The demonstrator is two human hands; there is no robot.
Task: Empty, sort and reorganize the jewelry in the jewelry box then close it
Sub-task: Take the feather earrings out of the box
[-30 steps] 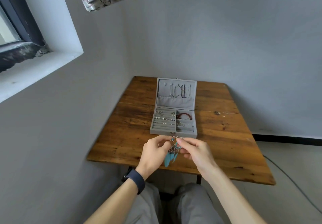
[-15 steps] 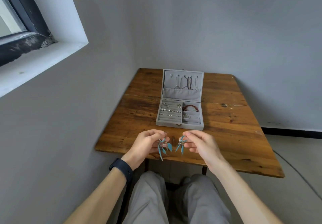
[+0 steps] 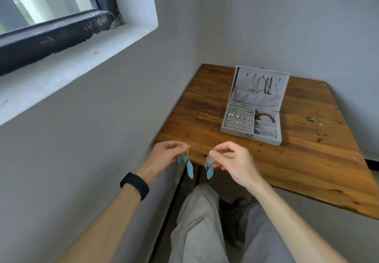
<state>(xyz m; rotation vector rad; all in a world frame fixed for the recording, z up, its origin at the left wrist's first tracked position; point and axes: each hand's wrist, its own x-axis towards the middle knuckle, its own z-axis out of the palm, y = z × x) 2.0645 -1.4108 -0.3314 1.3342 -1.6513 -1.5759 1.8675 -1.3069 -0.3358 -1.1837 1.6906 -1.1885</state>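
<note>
My left hand (image 3: 166, 156) and right hand (image 3: 231, 161) each pinch one feather earring (image 3: 189, 169), dangling off the desk (image 3: 307, 160) edge; a slip drops them floorward.

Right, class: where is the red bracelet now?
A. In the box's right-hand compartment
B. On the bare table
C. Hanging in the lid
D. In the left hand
A: the red bracelet lies in the open box, right of the divider, at the back.
</note>
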